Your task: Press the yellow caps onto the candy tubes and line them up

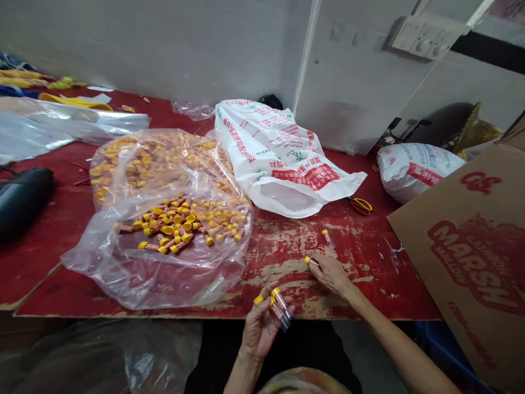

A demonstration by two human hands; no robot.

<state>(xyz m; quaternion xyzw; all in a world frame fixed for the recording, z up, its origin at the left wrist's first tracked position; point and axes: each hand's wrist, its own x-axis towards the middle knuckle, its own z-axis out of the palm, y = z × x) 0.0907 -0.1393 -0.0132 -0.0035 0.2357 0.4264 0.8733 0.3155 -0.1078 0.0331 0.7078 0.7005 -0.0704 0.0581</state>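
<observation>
Near the table's front edge, my left hand [259, 328] is wrapped round several small clear tubes [281, 302] with yellow caps. To its right, my right hand [331, 273] rests low over the red table, its fingers closed on one yellow-capped tube [310, 261]. Another tube [326, 237] lies on the table just beyond my right hand. Left of my hands, a clear plastic bag [164, 284] lies with its mouth towards me, and many tubes with reddish contents [178, 224] spill inside it.
A white printed sack [283, 148] lies behind, with yellow-handled scissors [361, 206] beside it. A cardboard box [463, 257] stands at the right, near a stuffed white bag [418, 167]. A dark rounded object [24, 200] sits at the left. The wall [164, 49] closes off the back.
</observation>
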